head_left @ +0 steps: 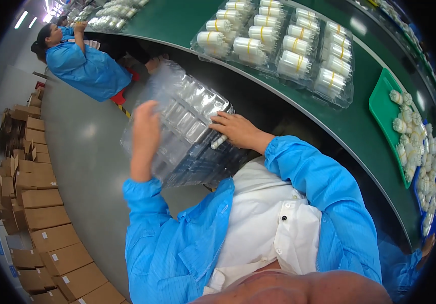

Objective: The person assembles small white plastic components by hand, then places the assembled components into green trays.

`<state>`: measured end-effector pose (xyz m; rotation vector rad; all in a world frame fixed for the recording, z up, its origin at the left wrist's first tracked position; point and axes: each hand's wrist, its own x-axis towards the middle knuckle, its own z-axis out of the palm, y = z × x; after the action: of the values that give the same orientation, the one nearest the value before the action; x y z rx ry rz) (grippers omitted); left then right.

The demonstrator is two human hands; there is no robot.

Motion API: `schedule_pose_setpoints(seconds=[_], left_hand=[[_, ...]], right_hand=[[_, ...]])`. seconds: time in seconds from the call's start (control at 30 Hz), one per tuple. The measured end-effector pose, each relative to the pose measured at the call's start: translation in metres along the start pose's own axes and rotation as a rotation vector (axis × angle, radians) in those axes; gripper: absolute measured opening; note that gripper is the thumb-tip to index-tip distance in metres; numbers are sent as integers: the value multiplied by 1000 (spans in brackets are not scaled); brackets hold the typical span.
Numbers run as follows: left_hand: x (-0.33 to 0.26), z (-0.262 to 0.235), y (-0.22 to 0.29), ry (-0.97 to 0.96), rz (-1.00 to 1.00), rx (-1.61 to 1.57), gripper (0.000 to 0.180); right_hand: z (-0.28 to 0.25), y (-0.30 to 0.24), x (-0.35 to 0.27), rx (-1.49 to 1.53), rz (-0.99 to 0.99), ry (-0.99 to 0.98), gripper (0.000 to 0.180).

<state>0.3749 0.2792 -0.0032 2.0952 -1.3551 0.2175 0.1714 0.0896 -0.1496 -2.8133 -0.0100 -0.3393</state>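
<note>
The person holds a stack of clear plastic trays (187, 126) off the desk (375, 152), in front of the chest. The left hand (146, 133) lies flat against its near side, fingers together; the right hand (235, 129) clamps its far edge. The stack is lifted, not yet set down. Its long axis tilts from upper left down to lower right.

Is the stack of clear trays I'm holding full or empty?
Empty: the stack of clear trays shows see-through pockets, both hands gripping its sides.
</note>
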Motion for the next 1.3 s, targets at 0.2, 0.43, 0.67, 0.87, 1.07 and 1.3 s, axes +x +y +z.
schedule_pose_setpoints(seconds=[0.2, 0.43, 0.67, 0.87, 1.07, 1.3], left_hand=[[34, -139, 46, 662, 363, 64, 35], [151, -49, 209, 221, 1104, 33, 60], [179, 114, 246, -301, 1230, 12, 45], [156, 111, 265, -264, 1125, 77, 45], [122, 118, 313, 233, 1077, -185, 29], [60, 241, 504, -166, 1086, -610, 34]], right_hand=[[-15, -9, -9, 124, -32, 38, 50], [-64, -37, -63, 146, -66, 244, 37], [-139, -66, -150, 144, -22, 380, 19], [-243, -73, -253, -280, 334, 693, 26], [-274, -14, -338, -200, 645, 1084, 25], [-255, 12, -351, 56, 876, 990, 22]])
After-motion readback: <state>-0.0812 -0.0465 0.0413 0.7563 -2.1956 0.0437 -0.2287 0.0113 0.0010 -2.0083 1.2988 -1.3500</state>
